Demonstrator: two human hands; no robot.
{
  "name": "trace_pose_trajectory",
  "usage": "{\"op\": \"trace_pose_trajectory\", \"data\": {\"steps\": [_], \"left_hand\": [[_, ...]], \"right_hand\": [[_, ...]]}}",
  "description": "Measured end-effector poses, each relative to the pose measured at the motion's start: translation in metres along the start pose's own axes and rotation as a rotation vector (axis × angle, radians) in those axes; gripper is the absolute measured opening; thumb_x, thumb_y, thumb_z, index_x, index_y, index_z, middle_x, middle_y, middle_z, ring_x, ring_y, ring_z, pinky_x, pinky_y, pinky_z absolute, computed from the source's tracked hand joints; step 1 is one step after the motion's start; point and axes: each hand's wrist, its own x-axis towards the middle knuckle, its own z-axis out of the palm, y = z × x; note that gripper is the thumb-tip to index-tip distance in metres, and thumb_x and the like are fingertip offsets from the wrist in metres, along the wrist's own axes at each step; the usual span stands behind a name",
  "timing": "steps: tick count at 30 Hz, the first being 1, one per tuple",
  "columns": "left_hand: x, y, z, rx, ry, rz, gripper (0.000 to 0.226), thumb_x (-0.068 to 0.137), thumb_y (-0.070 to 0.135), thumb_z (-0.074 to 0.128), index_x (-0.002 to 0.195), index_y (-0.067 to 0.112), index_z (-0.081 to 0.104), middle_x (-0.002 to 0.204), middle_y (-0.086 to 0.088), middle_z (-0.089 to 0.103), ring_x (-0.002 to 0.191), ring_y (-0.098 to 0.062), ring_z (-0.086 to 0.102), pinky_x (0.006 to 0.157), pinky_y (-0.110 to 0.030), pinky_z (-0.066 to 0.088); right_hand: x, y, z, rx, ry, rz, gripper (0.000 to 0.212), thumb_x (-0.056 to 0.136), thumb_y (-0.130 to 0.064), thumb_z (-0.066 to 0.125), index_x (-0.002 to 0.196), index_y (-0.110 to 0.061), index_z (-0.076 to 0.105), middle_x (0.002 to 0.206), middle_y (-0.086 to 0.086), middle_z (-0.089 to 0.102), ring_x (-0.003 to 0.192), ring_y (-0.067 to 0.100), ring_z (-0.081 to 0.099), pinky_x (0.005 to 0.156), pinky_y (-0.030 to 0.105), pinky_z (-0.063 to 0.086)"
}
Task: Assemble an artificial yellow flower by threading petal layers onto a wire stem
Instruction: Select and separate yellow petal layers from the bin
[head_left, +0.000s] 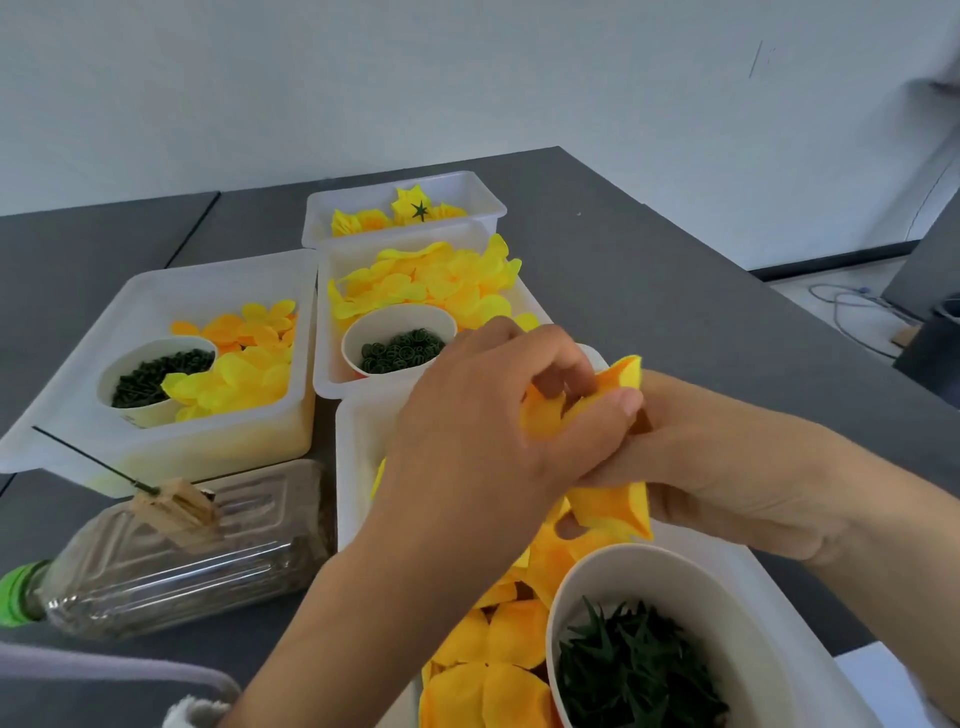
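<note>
Petal layer (613, 400), orange-yellow and crumpled, pinched between both hands.

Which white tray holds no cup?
The far tray, nearest the wall. It holds only finished flowers; each of the other three has a cup of green parts.

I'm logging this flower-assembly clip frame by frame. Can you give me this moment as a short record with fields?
left hand: pinches petal layer
right hand: holds the same petal layer from below
wire stem: clipped by clothespin on lying bottle, untouched
near tray: orange-yellow petals, cup of green leaf pieces
left tray: petals, cup of dark green parts
middle tray: yellow petals, cup of green rings
far tray: yellow flowers
surface: grey table
</note>
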Motion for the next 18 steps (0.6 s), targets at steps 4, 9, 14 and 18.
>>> {"op": "trace_pose_trajectory", "data": {"steps": [4,9,14,18], "left_hand": [[-0.003,-0.005,-0.009,0.023,0.007,-0.045,0.024,0.078,0.061,0.057,0.086,0.039,0.064,0.086,0.018,0.056,0.090,-0.004,0.053,0.067,-0.013,0.039],[-0.013,-0.004,-0.016,0.098,0.021,-0.023,0.023,0.076,0.058,0.062,0.093,0.042,0.062,0.085,0.020,0.054,0.087,-0.003,0.052,0.058,-0.014,0.037],[-0.016,-0.002,-0.019,0.154,0.080,0.002,0.017,0.079,0.052,0.066,0.087,0.037,0.061,0.081,0.020,0.054,0.082,-0.004,0.053,0.054,-0.020,0.037],[-0.016,-0.004,-0.018,0.113,0.124,-0.011,0.023,0.080,0.056,0.069,0.084,0.035,0.061,0.080,0.019,0.057,0.079,-0.005,0.058,0.053,-0.028,0.048]], "right_hand": [[-0.001,-0.002,0.005,0.205,-0.110,-0.011,0.029,0.083,0.007,0.048,0.106,-0.003,0.063,0.101,0.015,0.062,0.089,0.020,0.063,0.079,0.033,0.056],[0.000,0.002,0.007,-0.099,0.120,-0.040,0.022,0.096,0.002,0.047,0.102,-0.001,0.067,0.101,0.021,0.070,0.079,0.022,0.069,0.070,0.027,0.057],[0.000,0.001,0.018,-0.462,0.403,-0.173,0.027,0.098,-0.005,0.046,0.090,-0.011,0.071,0.075,0.006,0.074,0.062,0.016,0.070,0.060,0.023,0.058],[-0.005,-0.001,0.026,-0.626,0.385,-0.160,0.029,0.098,-0.002,0.041,0.097,-0.014,0.067,0.086,0.001,0.073,0.074,0.013,0.070,0.072,0.032,0.059]]}}
